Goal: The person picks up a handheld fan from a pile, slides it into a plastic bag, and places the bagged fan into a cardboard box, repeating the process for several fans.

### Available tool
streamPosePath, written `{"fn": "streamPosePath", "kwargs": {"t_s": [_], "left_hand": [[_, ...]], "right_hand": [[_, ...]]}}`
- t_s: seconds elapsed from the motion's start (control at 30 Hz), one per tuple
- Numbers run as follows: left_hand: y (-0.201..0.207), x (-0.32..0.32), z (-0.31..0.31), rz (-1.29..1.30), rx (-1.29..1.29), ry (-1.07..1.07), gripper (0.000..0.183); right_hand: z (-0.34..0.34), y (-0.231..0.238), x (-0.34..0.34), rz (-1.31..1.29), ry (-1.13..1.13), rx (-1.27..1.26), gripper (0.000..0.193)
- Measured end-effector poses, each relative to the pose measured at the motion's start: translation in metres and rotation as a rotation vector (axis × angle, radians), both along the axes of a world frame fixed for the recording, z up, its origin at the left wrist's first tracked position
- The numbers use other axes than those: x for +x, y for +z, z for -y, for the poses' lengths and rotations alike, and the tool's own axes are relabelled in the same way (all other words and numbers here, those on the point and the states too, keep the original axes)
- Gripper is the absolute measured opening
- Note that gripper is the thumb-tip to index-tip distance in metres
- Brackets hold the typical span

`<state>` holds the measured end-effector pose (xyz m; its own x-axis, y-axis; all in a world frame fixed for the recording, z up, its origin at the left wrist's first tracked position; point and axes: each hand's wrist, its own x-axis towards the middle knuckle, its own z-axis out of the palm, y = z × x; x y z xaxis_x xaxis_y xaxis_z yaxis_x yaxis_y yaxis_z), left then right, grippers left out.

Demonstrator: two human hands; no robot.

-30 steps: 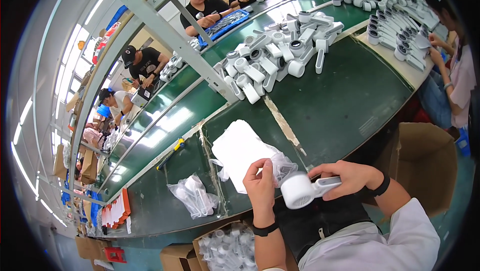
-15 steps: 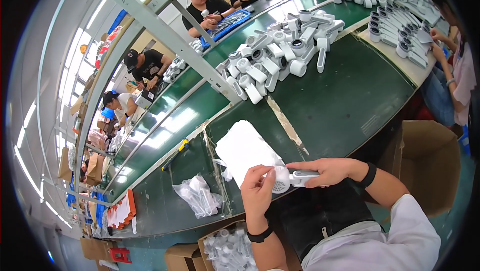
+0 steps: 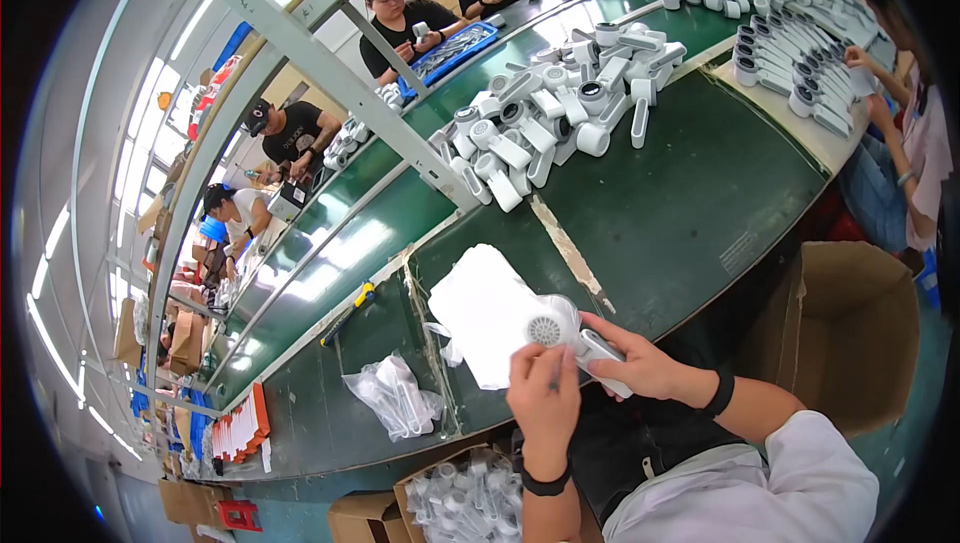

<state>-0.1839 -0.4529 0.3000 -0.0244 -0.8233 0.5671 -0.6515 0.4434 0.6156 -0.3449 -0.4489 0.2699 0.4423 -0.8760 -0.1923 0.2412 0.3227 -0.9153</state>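
Observation:
A white handheld fan (image 3: 546,329) with a round grille is held over the near edge of the green table. Around its handle, my right hand (image 3: 640,368) is closed. My left hand (image 3: 545,398) pinches at the lower rim of the fan's round head; whether a thin film is also between its fingertips I cannot tell. Behind the fan lies a stack of thin white sheets or bags (image 3: 475,303), its near right part covered by the fan. To the left, a clear plastic bag (image 3: 395,398) with white parts inside lies on the table.
A large pile of white fans (image 3: 545,113) sits farther back. A yellow-and-black cutter (image 3: 348,313) lies left, near orange-edged cards (image 3: 242,425). Below are a box of bagged fans (image 3: 465,498) and an open carton (image 3: 860,333). A metal post (image 3: 340,83) rises ahead; co-workers sit around.
The fan's head has tilted up so that its grille faces me more, and its handle now slants down to the right. My left hand has shifted slightly right and down.

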Motion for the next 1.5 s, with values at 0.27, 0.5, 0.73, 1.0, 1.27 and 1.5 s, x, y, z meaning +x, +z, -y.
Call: {"fn": "streamPosePath", "kwargs": {"t_s": [0.27, 0.5, 0.73, 1.0, 1.27, 1.5], "left_hand": [[-0.007, -0.018, -0.027, -0.024, 0.088, -0.251, 0.014], [-0.033, -0.003, -0.025, -0.74, 0.308, -0.13, 0.029], [-0.053, 0.007, -0.03, -1.266, 0.734, -0.457, 0.042], [-0.045, 0.018, -0.041, -1.383, 0.607, -0.591, 0.049], [-0.038, 0.044, -0.049, -1.566, 0.536, -0.499, 0.046], [-0.019, 0.126, -0.071, -1.252, 0.133, 0.082, 0.039]], "right_hand": [[0.021, -0.04, 0.018, 0.05, -0.455, -0.314, 0.059], [0.007, -0.034, 0.021, -0.07, -0.429, -0.288, 0.036], [-0.002, 0.0, 0.036, -0.344, -0.496, -0.706, 0.022], [0.0, 0.003, 0.05, -0.264, -0.545, -0.783, 0.018], [0.002, -0.001, 0.058, -0.311, -0.583, -0.752, 0.01], [0.0, -0.016, 0.036, -0.448, -0.307, -0.889, 0.005]]}}
